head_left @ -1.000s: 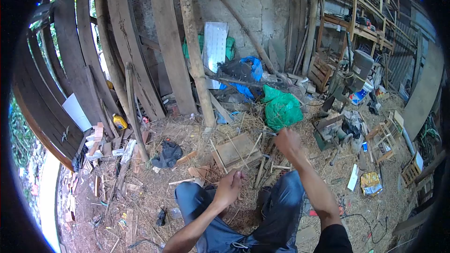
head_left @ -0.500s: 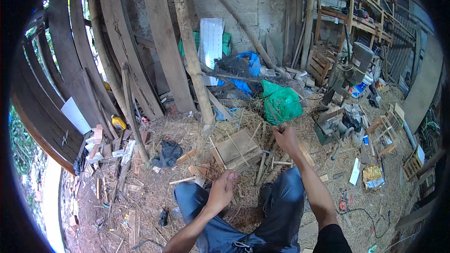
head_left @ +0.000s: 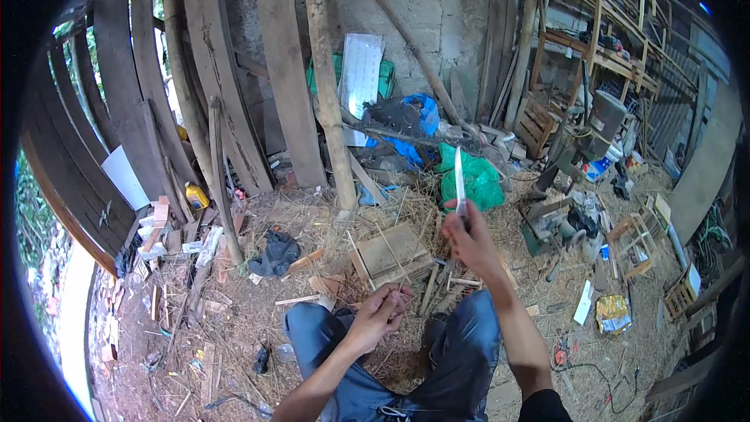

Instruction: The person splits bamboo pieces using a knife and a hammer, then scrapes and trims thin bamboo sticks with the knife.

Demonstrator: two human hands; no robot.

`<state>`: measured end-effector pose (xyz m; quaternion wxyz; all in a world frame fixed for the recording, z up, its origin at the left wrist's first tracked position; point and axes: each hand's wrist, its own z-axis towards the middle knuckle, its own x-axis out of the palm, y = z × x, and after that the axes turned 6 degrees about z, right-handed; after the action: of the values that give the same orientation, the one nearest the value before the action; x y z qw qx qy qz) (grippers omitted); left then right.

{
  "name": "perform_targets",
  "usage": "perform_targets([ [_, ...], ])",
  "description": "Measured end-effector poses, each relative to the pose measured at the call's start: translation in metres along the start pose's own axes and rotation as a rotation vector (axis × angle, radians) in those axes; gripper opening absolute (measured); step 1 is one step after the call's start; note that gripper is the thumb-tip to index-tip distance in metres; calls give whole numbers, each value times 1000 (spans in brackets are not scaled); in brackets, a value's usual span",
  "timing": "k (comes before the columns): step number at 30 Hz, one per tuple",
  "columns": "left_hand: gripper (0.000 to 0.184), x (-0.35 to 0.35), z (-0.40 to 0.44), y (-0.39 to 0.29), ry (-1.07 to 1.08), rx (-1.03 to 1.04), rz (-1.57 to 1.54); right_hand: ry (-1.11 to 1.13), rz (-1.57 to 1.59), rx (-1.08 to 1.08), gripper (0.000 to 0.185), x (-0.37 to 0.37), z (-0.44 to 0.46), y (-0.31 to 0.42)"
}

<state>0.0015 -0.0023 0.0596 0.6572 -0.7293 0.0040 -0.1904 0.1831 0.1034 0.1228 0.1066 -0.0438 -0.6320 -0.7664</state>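
Head view: the knife has just swung upright, so its blade is clear of the stick. The right hand wraps its handle beyond the board's right edge. The left hand's curled fingers pinch the stick by the near edge.

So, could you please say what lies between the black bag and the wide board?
A narrow wood strip and straw lie between bag and board, head view.
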Motion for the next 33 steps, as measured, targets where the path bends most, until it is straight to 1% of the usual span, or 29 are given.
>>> perform_targets([
  [2, 25, 1, -2, -4, -28, -6, -14, 1, -15, -7, 23, -13, 1, -4],
  [4, 24, -2, -3, -6, -54, -27, -27, 62, -413, -205, 24, -14, -4, -12],
  [5, 24, -6, -2, -6, -24, -25, 40, 180, -536, -345, 30, -15, -7, -13],
  [6, 24, -7, 0, -5, 9, -25, 107, 177, -540, -344, 30, -15, -6, -18],
  [7, 24, -6, 2, -4, 15, -27, 105, 112, -492, -245, 33, -17, -2, -27],
  [8, 24, -5, 4, -3, -18, 14, 268, 46, -442, -146, 37, -19, -1, -33],
  [9, 24, -4, 4, -2, -53, 57, 432, 73, -583, -242, 43, -20, -4, -33],
  [10, 24, -4, 4, -2, -52, 59, 432, 73, -584, -244, 43, -21, -8, -31],
  [12, 21, -9, -2, 0, -116, 205, 750, 189, -607, -74, 42, -21, -18, -29],
  [13, 21, -12, -4, 4, -123, 203, 750, 195, -605, -73, 42, -23, -19, -33],
  [15, 17, -17, -1, 11, -135, 376, 859, 156, -477, -107, 41, -32, -17, -40],
  [16, 17, -14, -1, 5, -135, 375, 854, 157, -482, -105, 41, -24, -24, -32],
  [18, 17, -7, -1, -8, -82, 168, 844, 365, -703, -106, 41, -6, -42, -20],
  [19, 17, -9, -1, -7, -82, 166, 844, 266, -627, -164, 39, -10, -40, -31],
  [20, 17, -11, 1, -6, -79, 193, 841, 264, -628, -167, 39, -14, -35, -29],
  [22, 17, -12, 2, -10, -74, 216, 841, 135, -542, -94, 34, -20, -24, -22],
  [23, 17, -11, 3, -15, -65, 198, 806, 139, -541, -92, 34, -16, -28, -22],
  [25, 18, -12, 1, -14, -54, 175, 773, 295, -676, -141, 33, -7, -42, -25],
  [26, 18, -15, 4, -8, -56, 231, 782, 291, -676, -145, 33, -9, -37, -26],
  [27, 18, -15, 4, -9, -57, 282, 790, 186, -609, -129, 32, -13, -31, -29],
  [28, 18, -15, 4, -11, -54, 279, 789, 87, -542, -109, 32, -16, -28, -31],
  [29, 18, -15, 4, -14, -49, 233, 799, 92, -545, -104, 32, -16, -31, -33],
  [30, 18, -14, 1, -16, -45, 182, 809, 159, -622, -115, 32, -13, -37, -35],
  [31, 18, -15, -1, -13, -46, 173, 809, 223, -695, -129, 31, -10, -42, -37],
  [32, 17, -17, -1, -11, -46, 218, 821, 221, -691, -130, 31, -10, -40, -38],
  [33, 17, -19, 0, -10, -44, 261, 831, 157, -582, -96, 31, -13, -36, -38],
])
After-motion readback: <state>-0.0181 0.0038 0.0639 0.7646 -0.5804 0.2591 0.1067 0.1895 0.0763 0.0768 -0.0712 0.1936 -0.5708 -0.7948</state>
